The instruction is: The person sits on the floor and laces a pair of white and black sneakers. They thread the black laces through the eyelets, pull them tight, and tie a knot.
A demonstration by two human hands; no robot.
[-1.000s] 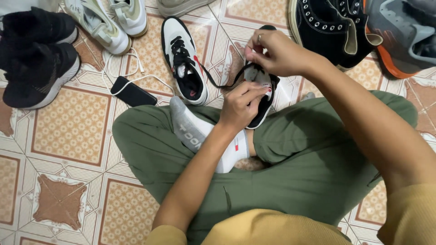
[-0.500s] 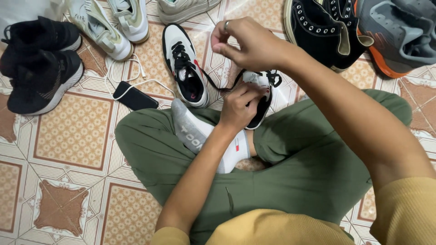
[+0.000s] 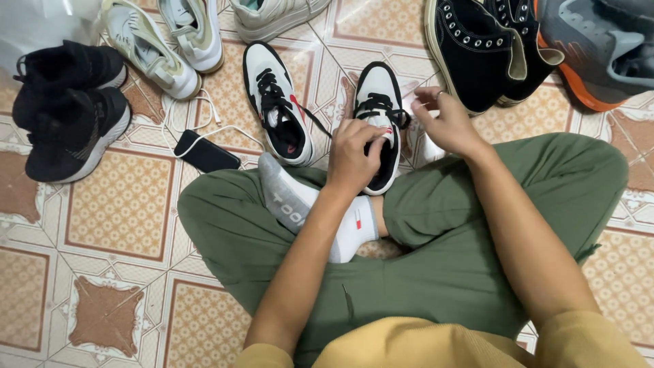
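Two hands work one white-and-black sneaker (image 3: 379,123) propped against the crossed legs; the left hand (image 3: 354,155) curls closed over its tongue, steadying it; just right, the right hand (image 3: 446,123) pinches its black lace (image 3: 398,117); its mate (image 3: 278,103) lies left.

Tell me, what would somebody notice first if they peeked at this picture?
Probably the two hands in the middle: the left hand presses on a white-and-black sneaker resting by the person's crossed legs in green trousers, while the right hand hovers just beside it. Next, the ring of shoes on the tiled floor: its matching sneaker to the left, black shoes far left, a black boot at top right.
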